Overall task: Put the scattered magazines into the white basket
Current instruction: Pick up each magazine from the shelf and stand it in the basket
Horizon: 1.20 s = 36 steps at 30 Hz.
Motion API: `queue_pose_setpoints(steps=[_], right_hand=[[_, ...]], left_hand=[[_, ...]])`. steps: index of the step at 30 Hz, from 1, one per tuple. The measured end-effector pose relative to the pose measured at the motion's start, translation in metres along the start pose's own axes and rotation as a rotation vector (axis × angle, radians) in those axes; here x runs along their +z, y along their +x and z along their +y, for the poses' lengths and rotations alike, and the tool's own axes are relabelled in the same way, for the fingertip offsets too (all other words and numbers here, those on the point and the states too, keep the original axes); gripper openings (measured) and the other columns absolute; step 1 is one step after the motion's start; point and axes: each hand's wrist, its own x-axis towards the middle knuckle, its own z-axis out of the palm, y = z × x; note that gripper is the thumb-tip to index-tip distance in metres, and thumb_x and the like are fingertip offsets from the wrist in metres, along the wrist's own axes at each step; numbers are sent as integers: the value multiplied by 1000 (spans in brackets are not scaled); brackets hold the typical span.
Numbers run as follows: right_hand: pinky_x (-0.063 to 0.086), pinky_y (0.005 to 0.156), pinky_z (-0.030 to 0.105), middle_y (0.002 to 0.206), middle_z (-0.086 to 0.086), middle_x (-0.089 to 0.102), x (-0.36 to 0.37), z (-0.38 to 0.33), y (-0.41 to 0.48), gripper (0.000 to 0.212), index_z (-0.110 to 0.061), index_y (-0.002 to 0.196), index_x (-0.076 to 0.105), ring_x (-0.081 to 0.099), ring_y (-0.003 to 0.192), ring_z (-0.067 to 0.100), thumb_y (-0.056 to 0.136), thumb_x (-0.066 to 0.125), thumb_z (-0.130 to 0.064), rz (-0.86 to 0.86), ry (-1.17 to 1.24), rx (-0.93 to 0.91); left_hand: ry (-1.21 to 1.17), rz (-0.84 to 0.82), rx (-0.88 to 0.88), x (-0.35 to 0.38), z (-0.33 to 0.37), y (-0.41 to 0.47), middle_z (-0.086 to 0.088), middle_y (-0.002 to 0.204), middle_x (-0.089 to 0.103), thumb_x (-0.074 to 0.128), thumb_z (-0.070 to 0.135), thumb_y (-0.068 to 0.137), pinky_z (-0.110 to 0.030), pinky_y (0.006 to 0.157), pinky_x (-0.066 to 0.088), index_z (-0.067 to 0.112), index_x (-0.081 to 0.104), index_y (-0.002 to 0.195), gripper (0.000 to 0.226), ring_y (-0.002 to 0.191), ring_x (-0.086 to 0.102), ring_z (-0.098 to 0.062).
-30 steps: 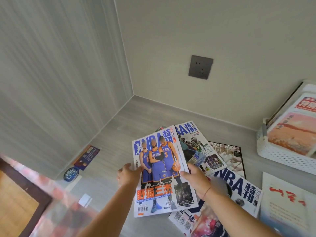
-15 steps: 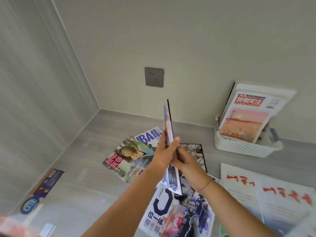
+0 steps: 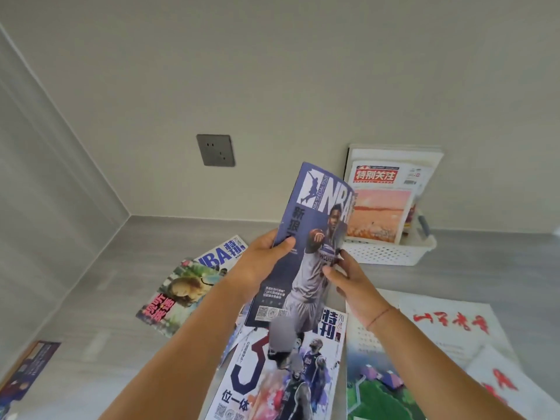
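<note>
I hold a blue NBA magazine (image 3: 306,247) upright in the air, its cover with a basketball player facing me. My left hand (image 3: 260,262) grips its left edge with the thumb on the cover. My right hand (image 3: 345,280) holds its right edge. Behind and to the right stands the white basket (image 3: 391,253) against the wall, with several magazines upright in it, the front one (image 3: 378,207) red-titled with an orange picture. More magazines lie scattered on the grey surface: an NBA one (image 3: 281,377) below my hands, and a pair (image 3: 188,286) at the left.
White papers with red lettering (image 3: 448,331) and a green-covered magazine (image 3: 378,386) lie at the right. A grey wall socket (image 3: 215,150) sits on the back wall. A dark booklet (image 3: 27,371) lies at the far left by the side wall.
The magazine in my hands has turned from edge-on to cover facing me and risen toward the basket. The view has shifted right, bringing the basket nearer the centre.
</note>
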Motion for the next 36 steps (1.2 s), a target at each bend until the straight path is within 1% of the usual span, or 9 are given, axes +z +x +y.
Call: queue_pose_setpoints(steps=[2,4,8,11,15,20,25,31,36], right_hand=[[37,94,32,112,-5,63,-27,-4,4,36,-30,119,48,55,110,17,89,60,-15,36,127,89],[42,95,38,109,4,64,-55,-11,6,34,-19,120,49,59,105,23,90,55,-6,45,167,91],[55,65,27,81,-7,74,-106,-30,7,26,-6,110,56,66,82,15,89,49,8,180,100,22],[57,60,24,65,-13,72,-138,-47,20,26,-2,111,57,67,62,4,88,51,10,268,-64,-34],[51,75,35,67,-9,70,-175,-84,45,15,5,97,64,63,60,4,83,60,9,418,-210,-154],[49,56,7,94,7,66,-212,-135,78,22,-2,100,67,61,53,-9,80,64,6,499,-292,-334],[49,57,6,96,7,66,-232,-132,106,22,1,105,66,60,68,4,84,61,4,538,-344,-294],[46,60,18,88,8,70,-242,-81,128,18,-18,83,67,60,65,8,83,62,-1,574,-409,-121],[52,76,41,88,26,69,-245,-66,146,14,3,80,65,53,71,18,84,60,-9,624,-511,-69]], left_hand=[[7,-77,4,10,9,5,3,99,75,57,26,90,-30,75,56,34,71,96,17,91,71,-18],[48,-110,34,21,17,14,4,100,75,58,25,90,-33,82,55,35,71,97,18,93,70,-18],[113,-88,86,42,29,44,5,101,74,55,21,92,-37,88,52,37,71,93,23,97,67,-20],[184,-39,95,58,31,74,-9,111,69,50,15,94,-45,91,48,22,66,101,19,101,64,-28],[270,35,152,83,38,114,-15,102,68,56,9,90,-48,90,48,4,65,101,16,88,60,-21],[200,179,212,114,64,168,-12,85,67,65,7,81,-45,79,51,6,70,87,8,76,57,-22],[317,202,217,134,47,211,-18,89,65,53,7,87,-45,74,50,1,65,89,14,78,54,-23],[336,303,78,138,-4,226,-11,72,63,60,8,82,-30,63,41,5,71,79,12,66,50,-19],[339,441,14,138,-21,234,-6,81,70,68,12,80,-23,62,43,13,70,83,4,72,61,-22]])
